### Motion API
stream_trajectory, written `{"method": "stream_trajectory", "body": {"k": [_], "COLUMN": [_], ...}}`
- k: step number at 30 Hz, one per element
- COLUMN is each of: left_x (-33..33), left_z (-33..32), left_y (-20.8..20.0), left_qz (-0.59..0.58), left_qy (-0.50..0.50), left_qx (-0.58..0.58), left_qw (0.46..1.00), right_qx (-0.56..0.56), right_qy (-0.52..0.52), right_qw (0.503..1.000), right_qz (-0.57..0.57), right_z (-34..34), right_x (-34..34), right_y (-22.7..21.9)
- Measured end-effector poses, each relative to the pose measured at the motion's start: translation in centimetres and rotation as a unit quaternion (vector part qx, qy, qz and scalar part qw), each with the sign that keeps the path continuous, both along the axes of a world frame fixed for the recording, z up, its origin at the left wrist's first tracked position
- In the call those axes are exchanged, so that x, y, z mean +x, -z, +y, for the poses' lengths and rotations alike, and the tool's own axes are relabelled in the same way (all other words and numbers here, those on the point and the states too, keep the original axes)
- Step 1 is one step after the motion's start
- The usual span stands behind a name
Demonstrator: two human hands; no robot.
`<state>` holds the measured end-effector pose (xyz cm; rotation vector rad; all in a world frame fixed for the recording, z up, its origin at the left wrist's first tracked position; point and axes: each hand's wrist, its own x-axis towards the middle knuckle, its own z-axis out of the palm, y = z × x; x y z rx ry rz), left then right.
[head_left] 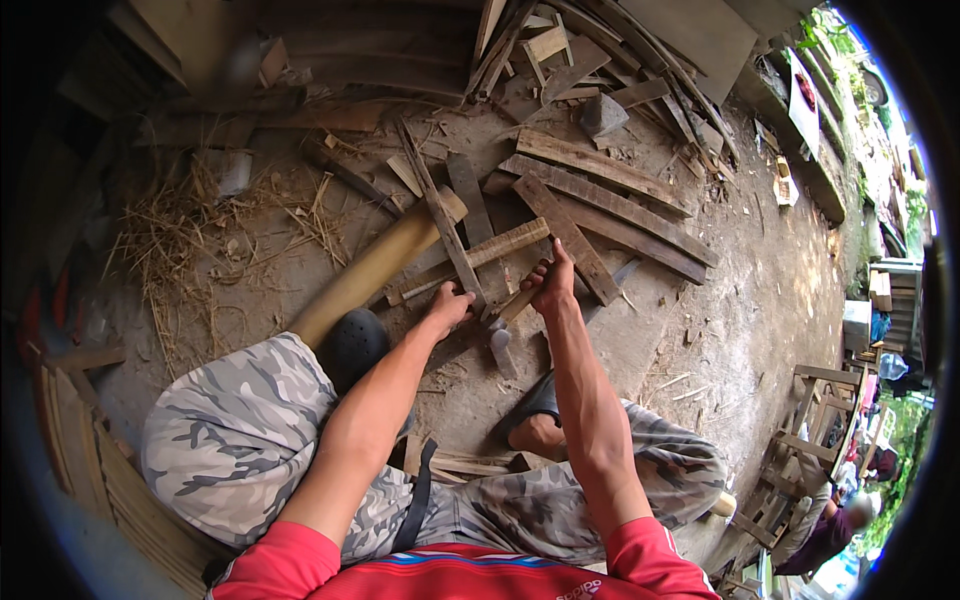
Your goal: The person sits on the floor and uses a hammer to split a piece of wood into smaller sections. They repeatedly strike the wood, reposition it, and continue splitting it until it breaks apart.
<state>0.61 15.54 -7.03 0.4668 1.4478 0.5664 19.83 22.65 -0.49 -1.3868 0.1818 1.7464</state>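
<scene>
My left hand (449, 307) is closed around the near end of a long, narrow wooden strip (437, 205), which points away from me. A second wooden batten (512, 242) lies crosswise where the strip passes over it. My right hand (552, 280) grips the wooden handle of a hammer (502, 352), its thumb laid along the top. The hammer's head hangs low, just right of my left hand. Left of the strip, a thick, pale round pole (375, 272) slopes toward my knee. A dark, flat board (567, 238) lies just beyond my right hand.
Several weathered planks (610, 190) lie beyond my hands, with a wood-scrap pile (570, 70) behind them. Dry straw (220, 240) covers the ground at left. A grey stone-like block (603, 116) sits near the pile. At far right, a person (835, 530) is beside wooden frames (800, 450).
</scene>
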Motion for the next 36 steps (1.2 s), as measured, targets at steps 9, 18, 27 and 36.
{"method": "stream_trajectory", "body": {"k": [9, 18, 27, 36], "left_x": [0.0, -0.3, -0.7, -1.1], "left_z": [-0.4, -0.2, 0.1, -5.4], "left_y": [1.0, -0.6, 0.2, 4.0], "left_qz": [-0.014, -0.015, 0.013, 0.132], "left_qy": [-0.015, 0.011, 0.035, 0.06], "left_qx": [0.012, 0.006, 0.015, 0.181], "left_qw": [1.0, 1.0, 0.999, 0.973], "right_qx": [-0.023, 0.026, 0.091, -0.061], "right_qy": [0.056, 0.116, 0.127, 0.253], "right_qw": [0.998, 0.974, 0.965, 0.964], "right_qz": [-0.031, -0.194, -0.212, -0.062], "right_z": [1.8, -0.4, -2.0, 0.6], "right_x": [0.5, -3.0, -4.1, -0.4], "right_y": [2.3, -1.4, -1.6, 1.2]}}
